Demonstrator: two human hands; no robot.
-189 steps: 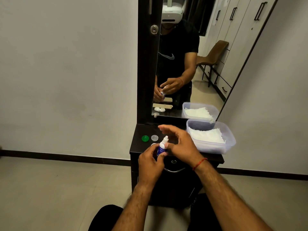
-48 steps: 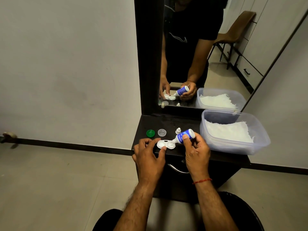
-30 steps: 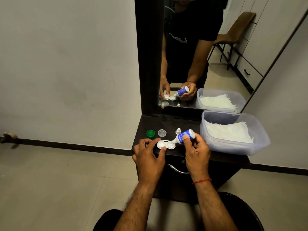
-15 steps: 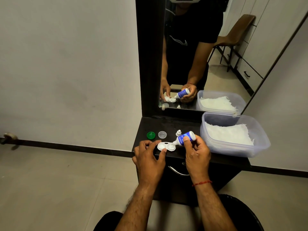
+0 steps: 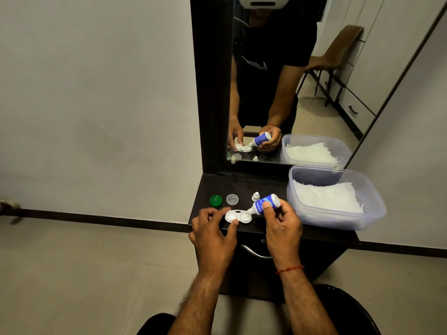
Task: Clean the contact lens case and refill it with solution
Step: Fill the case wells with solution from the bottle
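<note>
A tall mirror (image 5: 278, 81) in a dark frame rises at the far side of a black cabinet (image 5: 242, 187) and reflects the person's arms and the things on the top. On the right of the cabinet top stands a clear plastic tub (image 5: 372, 213) with white tissue (image 5: 326, 197) lying inside it. The left hand (image 5: 212, 235) reaches over the near left edge of the top, its thumb and forefinger curled and pinching the left end of the contact lens case (image 5: 238, 216). The right hand (image 5: 283, 226), with a red thread (image 5: 290, 269) round its wrist, grips the solution bottle (image 5: 264, 204) between thumb and fingers. The blue bottle is tilted down to the left, its white nozzle over the right well of the case. The white case lies open and flat near the front edge of the top, between the two hands. Beyond it, to the far left, a green cap (image 5: 215, 200) and a clear cap (image 5: 232, 199) lie side by side, apart from each other. A small white bottle cap (image 5: 255, 196) stands just beyond the bottle.
</note>
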